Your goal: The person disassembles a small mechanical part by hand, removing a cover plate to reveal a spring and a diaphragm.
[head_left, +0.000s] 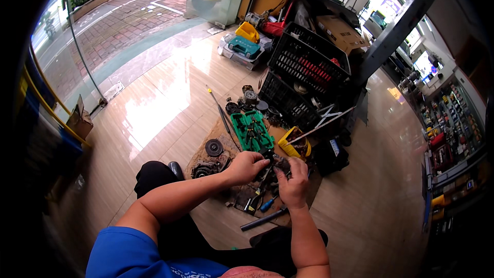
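Both hands meet over a cardboard sheet [242,195] on the floor, around a small dark, greasy-looking metal part [280,162]. My left hand [245,168] pinches its left side with thumb and fingertips. On the other side my right hand [294,181] has its fingers curled round it; the part's exact kind is hard to make out. Just beyond lies an open green tool case [251,130] with dark tools inside. A blue-handled screwdriver [267,205] and a dark metal tube [263,219] lie below the hands. A round dark pulley-like disc [214,147] rests to the left.
A yellow container [295,142] with parts in it and a black box [332,155] stand to the right. Black plastic crates [309,64] are stacked behind. A teal tool case [244,47] sits farther back. A long thin rod [222,110] lies beside the green case.
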`<act>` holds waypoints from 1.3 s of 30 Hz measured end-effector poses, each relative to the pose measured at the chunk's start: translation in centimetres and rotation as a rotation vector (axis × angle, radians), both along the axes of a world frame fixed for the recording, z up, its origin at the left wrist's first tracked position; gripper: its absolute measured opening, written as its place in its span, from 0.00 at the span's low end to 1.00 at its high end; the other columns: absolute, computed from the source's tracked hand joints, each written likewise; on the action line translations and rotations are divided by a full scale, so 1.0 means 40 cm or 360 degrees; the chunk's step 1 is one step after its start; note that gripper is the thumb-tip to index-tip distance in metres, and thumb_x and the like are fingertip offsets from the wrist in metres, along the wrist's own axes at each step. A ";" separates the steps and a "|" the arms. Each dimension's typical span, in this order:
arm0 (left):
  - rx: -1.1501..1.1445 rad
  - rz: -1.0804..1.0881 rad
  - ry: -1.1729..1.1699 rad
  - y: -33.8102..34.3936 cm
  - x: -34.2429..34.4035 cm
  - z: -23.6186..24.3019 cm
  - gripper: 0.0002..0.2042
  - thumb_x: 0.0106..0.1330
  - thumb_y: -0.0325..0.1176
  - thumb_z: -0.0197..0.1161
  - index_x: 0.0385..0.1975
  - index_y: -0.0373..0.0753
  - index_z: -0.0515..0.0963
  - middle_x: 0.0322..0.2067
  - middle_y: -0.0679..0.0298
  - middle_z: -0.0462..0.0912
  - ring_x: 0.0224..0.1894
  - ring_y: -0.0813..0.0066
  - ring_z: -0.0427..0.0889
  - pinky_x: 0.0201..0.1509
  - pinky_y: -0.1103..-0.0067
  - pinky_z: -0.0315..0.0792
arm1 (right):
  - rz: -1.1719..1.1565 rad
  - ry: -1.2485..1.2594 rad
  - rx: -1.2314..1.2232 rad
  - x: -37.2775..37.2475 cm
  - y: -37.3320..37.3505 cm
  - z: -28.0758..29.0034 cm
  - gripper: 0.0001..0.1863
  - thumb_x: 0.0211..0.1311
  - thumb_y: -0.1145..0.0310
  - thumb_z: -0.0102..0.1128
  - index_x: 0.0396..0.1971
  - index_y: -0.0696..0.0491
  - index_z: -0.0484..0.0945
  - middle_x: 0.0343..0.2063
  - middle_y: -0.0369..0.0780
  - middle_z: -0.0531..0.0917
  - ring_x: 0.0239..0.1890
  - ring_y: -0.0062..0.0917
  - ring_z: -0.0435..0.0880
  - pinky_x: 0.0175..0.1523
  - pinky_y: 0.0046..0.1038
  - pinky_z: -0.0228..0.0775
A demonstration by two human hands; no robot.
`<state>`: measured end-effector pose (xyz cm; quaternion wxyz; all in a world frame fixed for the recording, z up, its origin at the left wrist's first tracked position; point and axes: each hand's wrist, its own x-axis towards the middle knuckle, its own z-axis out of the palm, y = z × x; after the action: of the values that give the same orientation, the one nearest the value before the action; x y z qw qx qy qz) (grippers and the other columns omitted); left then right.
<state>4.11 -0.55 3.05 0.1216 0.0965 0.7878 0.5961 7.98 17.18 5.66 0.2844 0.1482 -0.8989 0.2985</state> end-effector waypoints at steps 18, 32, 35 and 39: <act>0.0197 -0.0267 -0.0396 -0.017 -0.008 0.001 0.18 0.72 0.43 0.57 0.28 0.31 0.79 0.17 0.74 0.71 0.20 0.86 0.65 0.23 0.81 0.62 | 0.0318 0.0043 0.0019 -0.009 0.000 -0.031 0.06 0.52 0.78 0.65 0.31 0.60 0.81 0.29 0.45 0.82 0.34 0.39 0.81 0.40 0.33 0.74; 0.0101 -0.0179 0.0183 -0.003 0.002 -0.024 0.09 0.67 0.33 0.62 0.33 0.31 0.80 0.22 0.63 0.81 0.27 0.80 0.78 0.33 0.76 0.73 | 0.0121 -0.0540 -0.0628 0.001 -0.019 -0.040 0.05 0.59 0.76 0.63 0.33 0.62 0.80 0.26 0.43 0.81 0.28 0.27 0.80 0.35 0.25 0.71; -0.0043 -0.0143 0.0377 -0.001 0.014 0.000 0.08 0.66 0.31 0.63 0.34 0.31 0.80 0.23 0.62 0.82 0.28 0.77 0.80 0.34 0.76 0.73 | 0.0072 -0.0743 -0.0788 -0.003 -0.009 -0.050 0.05 0.59 0.76 0.63 0.32 0.62 0.80 0.26 0.43 0.81 0.28 0.27 0.80 0.35 0.26 0.70; 0.0077 -0.0161 0.0296 -0.004 0.015 -0.007 0.12 0.69 0.35 0.60 0.32 0.30 0.79 0.21 0.65 0.80 0.27 0.80 0.77 0.32 0.78 0.72 | 0.0233 -0.0358 -0.0409 -0.008 -0.005 -0.036 0.04 0.59 0.77 0.62 0.32 0.61 0.79 0.27 0.45 0.81 0.28 0.32 0.81 0.35 0.28 0.71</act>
<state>4.72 -0.73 2.76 0.0754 0.1940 0.7751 0.5966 7.66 16.97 4.23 0.1762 0.1414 -0.8664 0.4454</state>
